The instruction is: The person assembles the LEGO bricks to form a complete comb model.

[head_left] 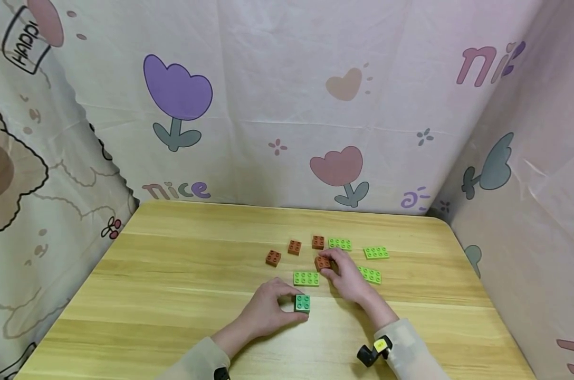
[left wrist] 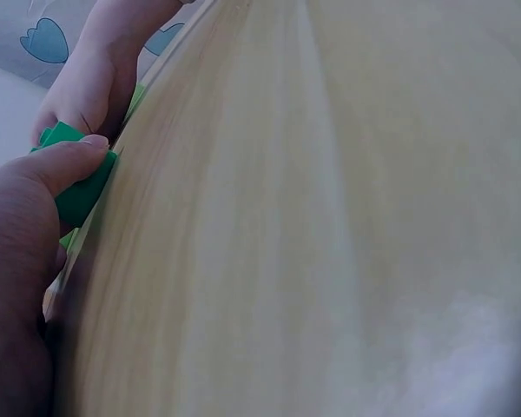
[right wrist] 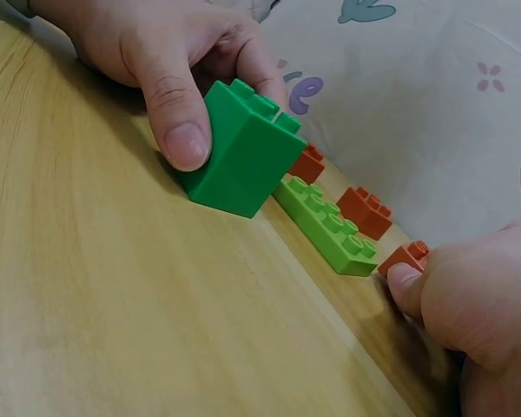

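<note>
Between thumb and fingers, my left hand (head_left: 266, 307) holds a tall dark green toy brick (head_left: 303, 303), studs up, near the front middle of the table. In the right wrist view the green brick (right wrist: 246, 156) stands upright with its smooth side showing. My right hand (head_left: 347, 277) reaches farther forward and pinches a small brown-orange brick (head_left: 322, 263) with thumb and fingers; the right thumb (right wrist: 406, 282) lies against its side. A flat lime green brick (head_left: 306, 279) lies between the two hands. In the left wrist view the left thumb (left wrist: 69, 163) presses across the green brick.
Three more brown-orange bricks, at left (head_left: 273, 257), middle (head_left: 294, 247) and back (head_left: 317, 242), lie beyond the hands. Lime green bricks lie at the back (head_left: 340, 244), at the right (head_left: 376, 253) and partly behind the right hand (head_left: 370, 275). Printed cloth (head_left: 268, 105) hangs behind the wooden table (head_left: 173, 274).
</note>
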Motion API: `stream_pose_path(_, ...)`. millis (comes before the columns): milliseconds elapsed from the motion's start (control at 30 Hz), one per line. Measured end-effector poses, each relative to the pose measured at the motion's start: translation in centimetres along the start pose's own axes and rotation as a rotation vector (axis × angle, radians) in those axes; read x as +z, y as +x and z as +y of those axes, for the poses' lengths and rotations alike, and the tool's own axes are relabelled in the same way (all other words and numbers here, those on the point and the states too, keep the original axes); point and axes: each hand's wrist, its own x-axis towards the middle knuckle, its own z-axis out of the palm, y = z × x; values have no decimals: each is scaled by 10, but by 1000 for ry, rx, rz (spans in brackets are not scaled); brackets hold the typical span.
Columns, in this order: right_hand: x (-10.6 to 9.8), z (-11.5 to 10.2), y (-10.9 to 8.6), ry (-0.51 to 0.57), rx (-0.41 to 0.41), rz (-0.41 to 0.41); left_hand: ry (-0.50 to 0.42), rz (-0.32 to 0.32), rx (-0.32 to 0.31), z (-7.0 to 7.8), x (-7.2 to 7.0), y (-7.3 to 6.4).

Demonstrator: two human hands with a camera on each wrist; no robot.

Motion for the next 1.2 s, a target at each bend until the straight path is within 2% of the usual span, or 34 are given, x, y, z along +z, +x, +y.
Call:
stream_pose_path(167, -3, -2, 0, -5, 25, -14, 6, -8, 0, 0, 0, 0)
stream_pose_path(633, -10, -15, -4, 50, 32, -15, -4, -18, 1, -1, 0, 0)
stream_pose_path(967, -17, -30, -12, 22, -65, -32, -14, -11, -7, 2, -2, -1)
stream_pose_path(1200, -21, -44, -23, -14, -99, -39, -15, -13, -12, 1, -1, 0)
